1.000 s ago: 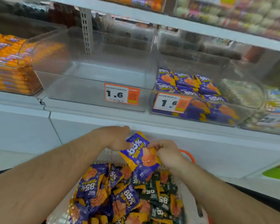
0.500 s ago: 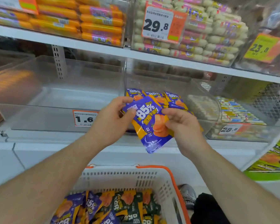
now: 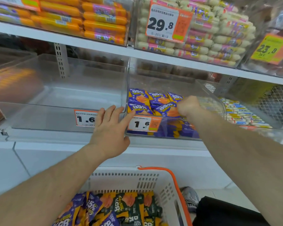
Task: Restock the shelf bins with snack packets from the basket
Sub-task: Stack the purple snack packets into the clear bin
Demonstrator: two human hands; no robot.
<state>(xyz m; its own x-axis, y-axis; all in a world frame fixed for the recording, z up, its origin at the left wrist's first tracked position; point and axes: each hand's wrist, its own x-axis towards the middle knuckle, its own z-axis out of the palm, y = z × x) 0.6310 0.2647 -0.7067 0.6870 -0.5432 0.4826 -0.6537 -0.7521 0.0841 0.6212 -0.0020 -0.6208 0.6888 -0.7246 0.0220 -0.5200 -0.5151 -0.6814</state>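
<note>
- A person's left hand reaches up with fingers straight and loosely spread, the fingertips at the front lip where two clear shelf bins meet; it holds nothing.
- The index finger of that hand points toward a purple snack packet at the near left corner of the right-hand bin; whether it touches the packet cannot be told.
- The right hand sits inside the right-hand bin, fingers curled down onto the top purple packet; the fingertips are hidden, so whether it grips that packet cannot be told.
- Purple and orange packets marked "85%" lie in overlapping rows under and beyond the right hand, filling the lower part of the bin.
- A price tag reading 1.6 hangs on the bin's front wall, just below the right hand and beside the left index finger.
- The left-hand bin, beyond the left hand's fingertips, carries its own 1.6 tag, partly covered by that hand.
- Below both forearms stands a white basket with an orange handle, holding purple packets and dark green ones.
- Above the hands, an upper shelf holds orange sausages and pale ones behind a 29.8 tag.
</note>
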